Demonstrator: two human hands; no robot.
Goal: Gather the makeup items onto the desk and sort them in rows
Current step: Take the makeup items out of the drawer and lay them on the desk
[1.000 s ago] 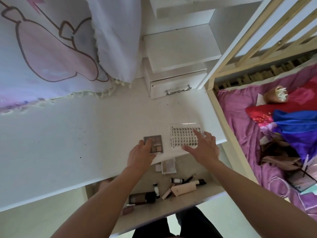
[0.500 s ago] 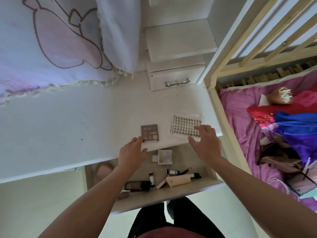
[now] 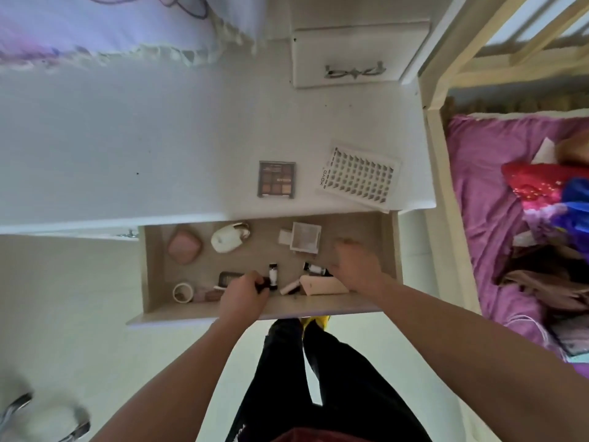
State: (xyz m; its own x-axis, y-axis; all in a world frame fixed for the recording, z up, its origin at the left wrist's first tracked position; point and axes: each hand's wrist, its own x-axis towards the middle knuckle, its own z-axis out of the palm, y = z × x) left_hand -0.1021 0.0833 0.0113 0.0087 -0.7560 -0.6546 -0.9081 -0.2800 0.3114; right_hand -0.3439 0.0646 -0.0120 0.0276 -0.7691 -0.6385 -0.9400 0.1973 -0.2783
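On the white desk (image 3: 159, 138) lie a brown eyeshadow palette (image 3: 276, 179) and a white lash tray (image 3: 360, 177). Below its front edge the drawer (image 3: 287, 309) stands open. Inside are a pink compact (image 3: 185, 248), a white round case (image 3: 228, 240), a clear square box (image 3: 305, 240), a small white tube (image 3: 273, 275), a beige tube (image 3: 323, 285) and a tape roll (image 3: 182, 292). My left hand (image 3: 243, 296) is in the drawer, fingers curled round a dark bottle (image 3: 230, 277). My right hand (image 3: 357, 266) hovers blurred over the drawer's right part, fingers loose, holding nothing.
A small drawer unit with a metal handle (image 3: 353, 71) stands at the desk's back. The wooden bed frame (image 3: 446, 186) with purple bedding (image 3: 484, 193) borders the right. A fringed curtain (image 3: 127, 30) hangs over the desk's back left. My legs (image 3: 306, 378) stand below the drawer.
Both hands left the palette and lash tray on the desk and dropped into the drawer. The left hand took hold of the dark bottle. The camera tilted down.
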